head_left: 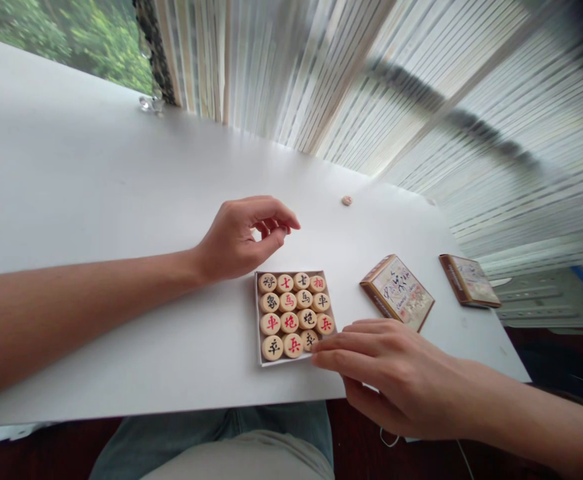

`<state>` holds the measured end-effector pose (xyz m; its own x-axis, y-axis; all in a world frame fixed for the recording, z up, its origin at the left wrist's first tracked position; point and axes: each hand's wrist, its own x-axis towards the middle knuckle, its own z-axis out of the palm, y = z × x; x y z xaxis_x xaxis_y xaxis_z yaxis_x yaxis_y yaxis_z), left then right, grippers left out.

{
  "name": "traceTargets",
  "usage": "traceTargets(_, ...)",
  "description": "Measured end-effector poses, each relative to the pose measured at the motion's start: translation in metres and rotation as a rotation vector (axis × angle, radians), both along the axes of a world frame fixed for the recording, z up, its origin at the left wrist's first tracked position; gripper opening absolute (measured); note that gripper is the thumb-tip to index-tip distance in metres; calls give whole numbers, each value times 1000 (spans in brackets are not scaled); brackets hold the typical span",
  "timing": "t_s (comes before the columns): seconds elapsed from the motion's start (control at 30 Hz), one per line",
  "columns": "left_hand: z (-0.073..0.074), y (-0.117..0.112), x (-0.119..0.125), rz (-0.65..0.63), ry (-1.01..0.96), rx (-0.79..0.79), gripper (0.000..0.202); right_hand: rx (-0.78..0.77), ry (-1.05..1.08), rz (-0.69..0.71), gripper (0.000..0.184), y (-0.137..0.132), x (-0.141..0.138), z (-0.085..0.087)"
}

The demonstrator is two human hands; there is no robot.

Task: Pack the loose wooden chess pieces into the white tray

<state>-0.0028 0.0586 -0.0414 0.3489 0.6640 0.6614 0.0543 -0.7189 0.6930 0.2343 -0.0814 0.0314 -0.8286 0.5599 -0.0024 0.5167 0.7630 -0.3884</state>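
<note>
Holding sixteen round chess pieces [294, 313] in four rows, the shallow white box [258, 320] sat near the white table's [96, 187] front edge. The right hand [396, 380], fingers stretched flat, touched its near right corner. The left hand [241, 240] hovered just behind, fingertips curled to the thumb, contents unclear. Two card boxes [399, 293] lay to the right, striped blinds [421, 100] beyond.

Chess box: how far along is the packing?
Done: sixteen chess pieces fill the box in four rows. In hand: right hand fingertips touch its near right corner; left hand is curled just beyond it, contents unclear. Left: one loose piece lies farther out on the table; a near carton and a far carton lie apart at right.
</note>
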Motion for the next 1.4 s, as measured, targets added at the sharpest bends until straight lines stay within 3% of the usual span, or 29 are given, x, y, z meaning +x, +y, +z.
traceTargets(0.37, 1, 0, 0, -1, 11, -8, 19, -66, 0, -131, 32, -6, 13, -1)
traceTargets(0.93, 1, -1, 1, 0, 9, -38, 20, -179, 71, -140, 33, -4, 10, -2)
traceTargets(1.13, 1, -1, 1, -4, 17, -47, 19, -90, 86, -103, 34, -4, 10, -3)
traceTargets(1.4, 0, -1, 1, -7, 11, -47, 20, 108, -44, -27, 32, -9, 8, -8)
